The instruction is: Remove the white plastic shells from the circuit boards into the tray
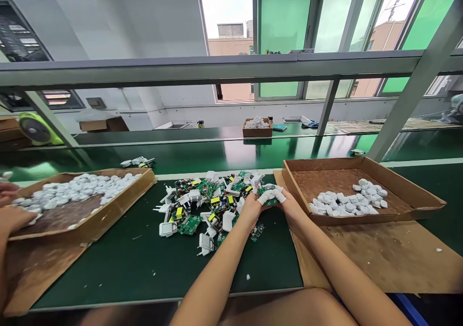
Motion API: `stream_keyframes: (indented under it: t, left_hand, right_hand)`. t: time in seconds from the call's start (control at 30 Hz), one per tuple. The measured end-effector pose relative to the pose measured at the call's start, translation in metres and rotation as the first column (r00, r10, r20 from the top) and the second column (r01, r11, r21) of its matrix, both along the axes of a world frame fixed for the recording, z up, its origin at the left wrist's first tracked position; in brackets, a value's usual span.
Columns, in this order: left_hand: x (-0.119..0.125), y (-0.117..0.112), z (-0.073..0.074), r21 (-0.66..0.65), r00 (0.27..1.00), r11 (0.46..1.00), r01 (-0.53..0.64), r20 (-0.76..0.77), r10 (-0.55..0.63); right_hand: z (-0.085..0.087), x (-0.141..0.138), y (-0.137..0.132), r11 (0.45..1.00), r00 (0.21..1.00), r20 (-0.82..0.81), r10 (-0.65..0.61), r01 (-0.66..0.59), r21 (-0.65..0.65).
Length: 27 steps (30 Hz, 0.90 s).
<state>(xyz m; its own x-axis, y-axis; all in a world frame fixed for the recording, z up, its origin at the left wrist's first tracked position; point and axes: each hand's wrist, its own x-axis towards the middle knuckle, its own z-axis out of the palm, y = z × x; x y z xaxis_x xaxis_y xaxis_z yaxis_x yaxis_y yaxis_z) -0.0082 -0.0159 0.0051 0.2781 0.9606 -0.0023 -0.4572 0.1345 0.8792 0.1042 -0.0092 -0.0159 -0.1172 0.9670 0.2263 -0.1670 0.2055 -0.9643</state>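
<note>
My left hand (251,209) and my right hand (290,207) are close together at the right end of a heap. Between them they grip a green circuit board (266,201), with fingers closed on its two sides. White coverings wrap some of my fingertips and hide part of the board. Beside my left hand lies the heap of circuit boards (190,224) with yellow and black components, mixed with white plug housings (206,244). A small loose board (257,231) rests just below my hands.
At right, a cardboard tray (408,183) holds small white pieces (347,204) and stands on flat cardboard (390,256). Another tray (123,205) of white pieces is at left, with a co-worker's hands (10,215) over it. A metal beam (217,70) crosses above the bench.
</note>
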Motion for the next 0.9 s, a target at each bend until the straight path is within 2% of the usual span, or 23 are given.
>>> stream_keyframes:
  t: [0.17,0.27,0.37,0.47,0.53,0.63,0.7,0.8,0.9]
  left_hand:
    - [0.000,-0.001,0.001,0.011,0.987,0.987,-0.163,0.001,0.163]
    - [-0.001,-0.001,0.001,-0.027,0.978,0.978,-0.208,-0.002,0.208]
    - [-0.001,0.000,0.001,-0.089,0.988,0.984,-0.157,-0.018,0.156]
    - [0.000,0.003,-0.002,-0.098,0.996,0.994,-0.052,0.065,0.058]
    - [0.001,0.006,-0.005,-0.101,0.992,0.991,-0.093,0.079,0.101]
    - [0.001,0.009,-0.009,-0.082,0.974,0.972,-0.218,0.040,0.222]
    - [0.002,0.008,-0.008,-0.066,0.975,0.976,-0.205,0.077,0.210]
    - [0.003,0.005,-0.001,-0.103,0.977,0.986,-0.134,0.153,0.149]
    - [0.004,0.001,0.004,-0.150,0.976,0.982,-0.111,0.169,0.136]
  right_hand:
    - [0.004,-0.003,-0.002,0.986,0.978,0.210,0.018,-0.052,0.158]
    - [0.005,-0.004,-0.002,0.982,0.960,0.281,0.005,-0.058,0.180]
    - [0.000,-0.002,0.001,0.991,0.966,0.258,0.007,-0.041,0.126]
    - [-0.004,0.000,0.003,0.999,0.985,0.171,-0.004,-0.004,0.048]
    - [-0.002,0.000,0.002,1.000,0.986,0.168,0.006,-0.010,0.020]
    - [0.004,-0.002,-0.004,0.997,0.966,0.258,-0.001,-0.020,0.079]
    - [0.007,-0.004,-0.007,0.996,0.962,0.272,-0.021,-0.003,0.089]
    - [0.005,-0.005,-0.008,0.997,0.980,0.183,0.075,-0.068,-0.044]
    - [-0.001,-0.007,-0.008,0.973,0.979,0.083,0.186,-0.171,-0.155]
